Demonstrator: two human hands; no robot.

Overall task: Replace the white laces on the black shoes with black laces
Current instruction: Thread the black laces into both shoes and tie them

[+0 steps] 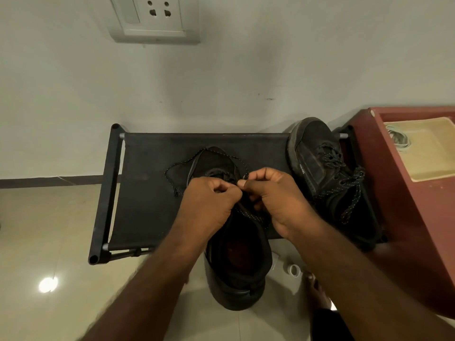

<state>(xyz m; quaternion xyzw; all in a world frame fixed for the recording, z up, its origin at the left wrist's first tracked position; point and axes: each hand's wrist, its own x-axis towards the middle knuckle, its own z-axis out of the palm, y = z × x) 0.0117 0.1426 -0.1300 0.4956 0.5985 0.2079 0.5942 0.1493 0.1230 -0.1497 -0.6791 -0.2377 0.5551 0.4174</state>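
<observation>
Item one, black shoe (236, 279): lies at the middle of a black fabric rack shelf (147, 198), toe toward the far wall, heel overhanging the near edge above the floor (49, 230). Item two, black speckled lace (248, 214): partly threaded through this shoe; one length loops out round the toe and trails to the left over the shelf, another runs between the two hands over the tongue. Item three, left hand (211, 195): over the eyelet area, fingers curled in, thumb and forefinger pinching the lace. Item four, right hand (275, 195): just beside the left and touching it at the fingertips, fingers curled likewise, thumb and forefinger closed on the same lace. Item five, second black shoe (317, 163): at the right end of the shelf, toe tilted up against the wall, already laced in black speckled cord with its loose ends (354, 185) hanging toward the near side. Item six, dark red cabinet (398, 217): right of the rack, holding a beige tray (428, 158) with a pale coil (398, 141) in its far left corner, kind not discernible. Item seven, small white roll (294, 269): on the floor, near right of the shoe's heel. Item eight, white wall socket (152, 18): on the far wall, above the rack
</observation>
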